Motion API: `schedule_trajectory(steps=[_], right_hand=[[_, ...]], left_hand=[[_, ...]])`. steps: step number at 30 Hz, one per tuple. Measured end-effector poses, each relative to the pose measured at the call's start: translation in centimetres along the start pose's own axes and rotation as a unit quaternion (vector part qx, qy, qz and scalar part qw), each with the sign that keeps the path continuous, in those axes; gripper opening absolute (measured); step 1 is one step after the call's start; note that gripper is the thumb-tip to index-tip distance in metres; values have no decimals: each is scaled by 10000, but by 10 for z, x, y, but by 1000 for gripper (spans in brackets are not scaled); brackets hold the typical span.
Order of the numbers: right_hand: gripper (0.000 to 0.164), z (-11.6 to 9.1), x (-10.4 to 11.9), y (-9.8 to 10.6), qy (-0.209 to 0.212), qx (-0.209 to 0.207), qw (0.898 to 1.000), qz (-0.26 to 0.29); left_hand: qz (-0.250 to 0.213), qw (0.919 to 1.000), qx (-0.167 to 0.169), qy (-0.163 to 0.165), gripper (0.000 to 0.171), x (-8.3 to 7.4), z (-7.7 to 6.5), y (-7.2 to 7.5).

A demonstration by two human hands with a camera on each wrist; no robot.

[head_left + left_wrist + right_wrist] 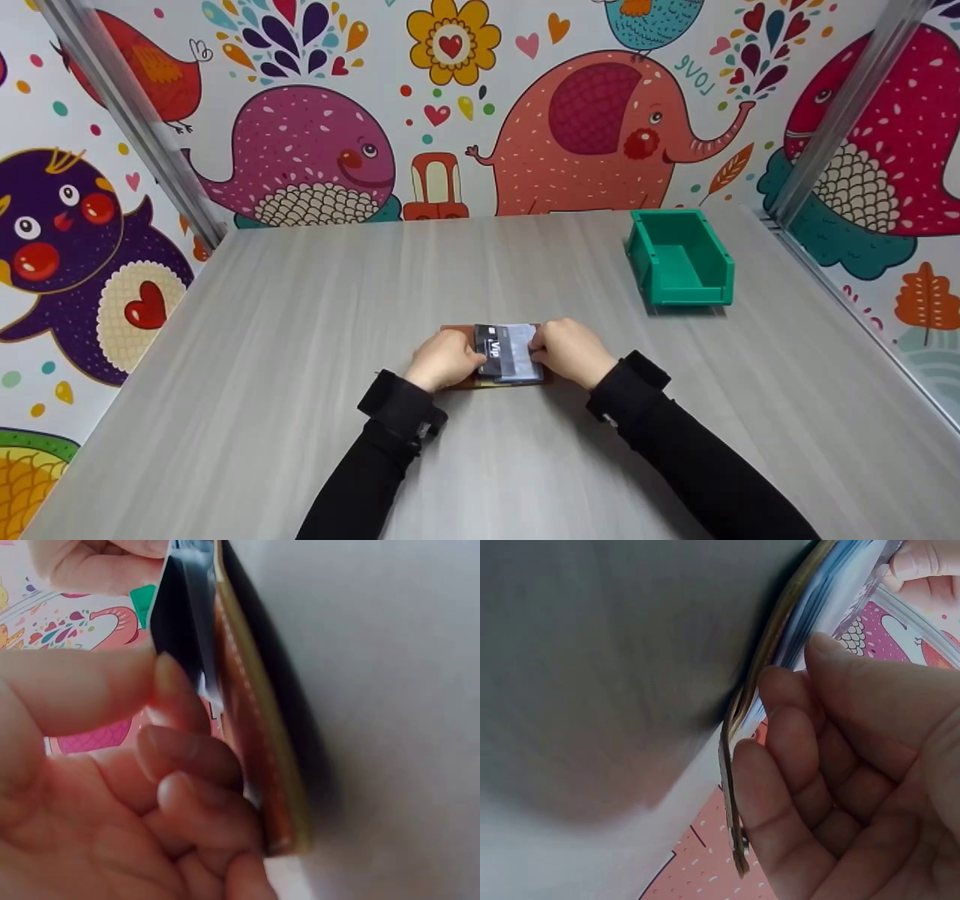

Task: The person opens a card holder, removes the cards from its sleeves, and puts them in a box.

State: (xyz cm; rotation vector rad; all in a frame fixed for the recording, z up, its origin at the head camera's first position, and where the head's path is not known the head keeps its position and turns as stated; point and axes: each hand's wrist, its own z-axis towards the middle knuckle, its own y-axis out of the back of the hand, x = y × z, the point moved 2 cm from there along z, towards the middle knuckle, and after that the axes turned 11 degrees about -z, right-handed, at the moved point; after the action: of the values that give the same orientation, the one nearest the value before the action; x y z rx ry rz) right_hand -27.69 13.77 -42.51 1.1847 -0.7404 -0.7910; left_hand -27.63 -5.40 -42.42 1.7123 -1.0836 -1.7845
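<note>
The curled left hand (448, 358) pinches the card (491, 346); the curled right hand (571, 351), the sleeve's edge (523, 349), over the wallet (251, 716), well in from the table's (300, 337) far edge. Uneven pulling could crease the sleeve or jam the card. Hands partly hide the wallet; how deep the card sits is unclear.

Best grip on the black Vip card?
Black Vip card: probably its left edge, coming from the left, thumb above and fingertip beneath. In the left wrist view that edge stands off the brown wallet, leaving finger room; the left hand pinches there.
</note>
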Motion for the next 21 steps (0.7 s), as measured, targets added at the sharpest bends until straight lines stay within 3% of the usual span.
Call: schedule_trajectory(steps=[21], right_hand=[[4,0,1,-1,62,-88,9999,-36]], left_hand=[[-579,9982,87,135,37,6,-8,11]])
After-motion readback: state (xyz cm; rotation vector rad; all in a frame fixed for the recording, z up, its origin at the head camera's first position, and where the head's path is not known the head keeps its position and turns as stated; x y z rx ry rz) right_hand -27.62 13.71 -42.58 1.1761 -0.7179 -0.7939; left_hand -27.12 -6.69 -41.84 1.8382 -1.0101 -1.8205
